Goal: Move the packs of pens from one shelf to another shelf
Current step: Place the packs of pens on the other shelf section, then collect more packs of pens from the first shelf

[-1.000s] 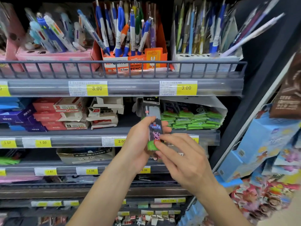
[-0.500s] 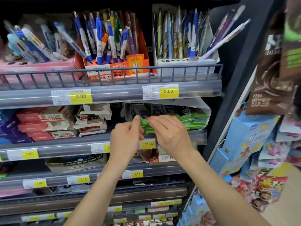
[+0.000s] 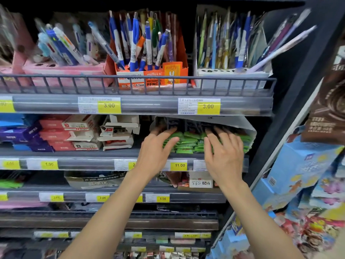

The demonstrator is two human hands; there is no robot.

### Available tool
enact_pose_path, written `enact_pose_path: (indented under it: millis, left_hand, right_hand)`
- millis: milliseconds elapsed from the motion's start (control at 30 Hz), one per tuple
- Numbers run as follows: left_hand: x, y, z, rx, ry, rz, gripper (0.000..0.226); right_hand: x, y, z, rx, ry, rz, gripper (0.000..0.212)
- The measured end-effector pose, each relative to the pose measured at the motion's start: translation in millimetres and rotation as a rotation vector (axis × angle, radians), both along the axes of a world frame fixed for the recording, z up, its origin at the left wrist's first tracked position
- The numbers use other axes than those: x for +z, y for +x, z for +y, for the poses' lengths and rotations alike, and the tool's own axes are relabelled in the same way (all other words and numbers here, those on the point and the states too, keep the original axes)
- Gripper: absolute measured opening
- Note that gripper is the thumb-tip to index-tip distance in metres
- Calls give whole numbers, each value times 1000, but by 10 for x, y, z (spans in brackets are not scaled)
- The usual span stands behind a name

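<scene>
The packs of pens [image 3: 188, 143] lie stacked in a white box [image 3: 248, 128] on the second shelf [image 3: 89, 164]. Both hands reach in with straight fingers: the left hand [image 3: 155, 153] and right hand [image 3: 225, 156] rest on the stack, gripping nothing. The packs look light, flat and glossy, likely slippery; pinching several by their green ends seems safest.

Both bare forearms reach up and forward from the lower edge of the view, converging slightly. The left hand [image 3: 155, 153] is raised with its back showing, fingers extended and held close together, thumb angled out to the right. The right hand [image 3: 225, 156] sits beside it, apart, fingers spread and nearly straight, gripping nothing.
</scene>
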State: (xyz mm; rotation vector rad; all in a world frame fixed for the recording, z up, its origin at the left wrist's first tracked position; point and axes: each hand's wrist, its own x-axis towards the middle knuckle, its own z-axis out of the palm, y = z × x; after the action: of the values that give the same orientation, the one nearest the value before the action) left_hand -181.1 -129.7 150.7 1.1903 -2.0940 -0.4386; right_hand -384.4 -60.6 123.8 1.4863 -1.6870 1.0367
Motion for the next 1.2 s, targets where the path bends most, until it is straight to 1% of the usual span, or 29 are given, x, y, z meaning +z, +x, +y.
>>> enact_pose_path:
  millis: [67, 167, 400, 533, 667, 733, 833, 967, 1100, 1200]
  left_hand:
    - [5, -21, -36, 8, 4, 31, 39]
    - [22, -38, -43, 13, 0, 75, 39]
    - [-40, -16, -10, -18, -39, 67, 41]
    - [-68, -7, 127, 16, -95, 97, 47]
    - [-228, 241, 385, 112, -226, 207, 39]
    - [-358, 504, 511, 181, -239, 234, 35]
    - [-633, 1119, 729, 312, -210, 213, 33]
    - [-1019, 2189, 926, 541, -77, 145, 28]
    - [-1215, 3331, 783, 672, 74, -19, 28]
    - [-1319, 4132, 632, 734, 211, -152, 40]
  right_hand:
    - [-12, -58, -25, 29, 52, 21, 21]
    - [-3, -149, -47, 79, 51, 46, 19]
    - [15, -326, -6, 170, 111, 123, 21]
    - [40, -200, 67, 202, 65, 58, 23]
    - [-97, 279, 187, 339, -70, -52, 21]
    - [-194, 626, 214, 456, -53, -94, 19]
    - [-375, 1260, 225, 637, 22, -153, 17]
    - [-593, 2103, 146, 798, 174, -142, 16]
    - [-765, 2972, -96, 879, 341, -75, 18]
    - [-862, 3739, -327, 890, 440, -36, 21]
